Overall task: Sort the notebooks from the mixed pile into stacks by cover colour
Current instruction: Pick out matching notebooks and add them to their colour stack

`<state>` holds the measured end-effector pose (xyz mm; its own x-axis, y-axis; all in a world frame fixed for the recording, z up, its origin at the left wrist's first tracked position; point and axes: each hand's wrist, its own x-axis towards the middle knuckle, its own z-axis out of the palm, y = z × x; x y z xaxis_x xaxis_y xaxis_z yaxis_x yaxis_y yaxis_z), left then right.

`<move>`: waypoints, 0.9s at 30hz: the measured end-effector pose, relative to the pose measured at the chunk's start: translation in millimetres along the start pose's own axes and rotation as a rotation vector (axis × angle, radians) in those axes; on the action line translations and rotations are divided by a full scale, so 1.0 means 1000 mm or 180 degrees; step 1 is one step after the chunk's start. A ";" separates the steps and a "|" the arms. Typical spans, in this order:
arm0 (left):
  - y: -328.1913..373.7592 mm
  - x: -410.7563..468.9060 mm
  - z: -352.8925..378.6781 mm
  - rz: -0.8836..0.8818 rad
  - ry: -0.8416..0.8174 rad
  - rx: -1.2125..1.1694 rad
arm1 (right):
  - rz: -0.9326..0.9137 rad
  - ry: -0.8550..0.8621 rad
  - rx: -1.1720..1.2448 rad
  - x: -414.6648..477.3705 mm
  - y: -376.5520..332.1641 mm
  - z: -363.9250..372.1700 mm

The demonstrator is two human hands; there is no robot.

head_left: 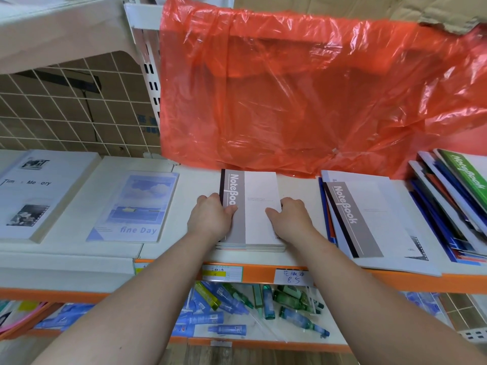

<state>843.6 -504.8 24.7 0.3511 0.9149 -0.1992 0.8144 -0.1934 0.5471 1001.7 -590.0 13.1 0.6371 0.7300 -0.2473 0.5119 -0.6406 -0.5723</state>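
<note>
bright, even light | soft shadows | sharp focus | edges bowed by wide-angle

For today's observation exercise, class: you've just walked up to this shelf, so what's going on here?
A person is sorting notebooks on a shop shelf. The left hand and right hand press on either side of a small stack of grey notebooks, squaring it up. To the right lies the mixed pile, with another grey notebook and a green notebook showing, not yet sorted.

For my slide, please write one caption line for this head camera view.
Both hands, left hand and right hand, square a stack of grey-and-white notebooks on a white shelf.
</note>
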 end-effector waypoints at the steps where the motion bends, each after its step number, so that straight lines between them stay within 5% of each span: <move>1: 0.000 0.001 0.000 -0.0003 -0.0023 0.0023 | -0.0001 -0.0028 0.0019 0.000 0.000 -0.001; 6: 0.016 -0.002 -0.008 0.0356 0.0292 0.0266 | -0.0295 0.0086 -0.0138 -0.009 0.003 -0.020; 12: 0.058 -0.014 0.009 0.1842 0.0410 0.1428 | -0.0840 0.0397 -0.1361 -0.025 0.031 -0.059; 16: 0.083 -0.028 0.033 0.2095 -0.0101 0.1726 | -0.0619 0.0480 -0.1805 -0.033 0.065 -0.074; 27: 0.113 -0.051 0.059 0.2250 -0.0377 0.1805 | -0.0187 0.0350 -0.1774 -0.047 0.110 -0.088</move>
<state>945.0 -594.4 48.9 0.8742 0.4807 -0.0689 0.4855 -0.8687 0.0981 1078.7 -716.4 30.4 0.6394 0.7582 -0.1276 0.7559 -0.6502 -0.0764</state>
